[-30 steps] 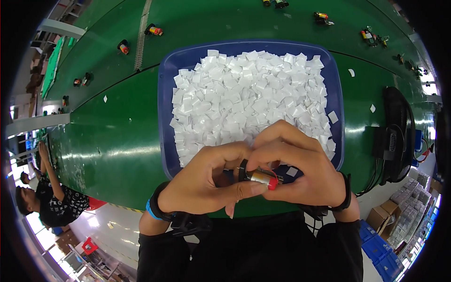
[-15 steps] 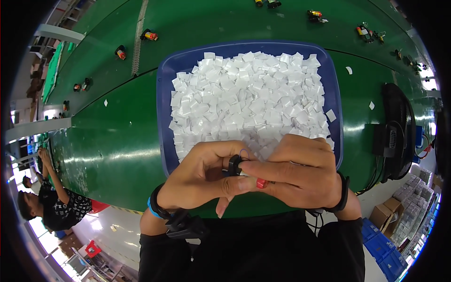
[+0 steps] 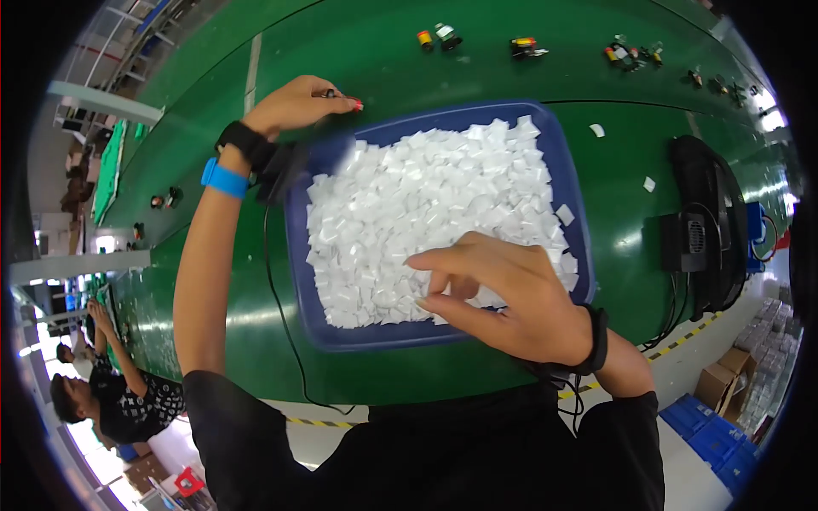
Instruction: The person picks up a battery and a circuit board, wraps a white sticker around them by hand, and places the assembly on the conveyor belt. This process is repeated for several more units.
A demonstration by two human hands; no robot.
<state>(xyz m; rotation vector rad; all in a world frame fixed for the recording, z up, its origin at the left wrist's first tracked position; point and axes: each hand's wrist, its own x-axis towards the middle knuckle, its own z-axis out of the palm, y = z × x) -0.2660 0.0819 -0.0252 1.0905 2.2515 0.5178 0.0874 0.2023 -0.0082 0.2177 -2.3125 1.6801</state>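
Observation:
My left hand [image 3: 294,104] is stretched out beyond the far left corner of the blue tray [image 3: 566,170]. Its fingers are closed around a small black and red part [image 3: 355,105], mostly hidden by the hand. Over the near right side of the tray hovers my right hand [image 3: 507,294]. Its thumb and curled index finger stand apart, and nothing shows between them. Beneath it, a heap of small white square pieces [image 3: 426,196] fills the tray.
Several small parts with red, yellow and black bodies [image 3: 526,48] lie along the far green surface. At right stand a black bag [image 3: 711,226] and a black box with a fan grille [image 3: 682,244]. A cable [image 3: 277,298] hangs from my left wrist. Another person [image 3: 128,392] works at far left.
My hands have separated. The left hand has moved far forward and left with the small part, while the right has let go of it and opened over the tray. The view has shifted.

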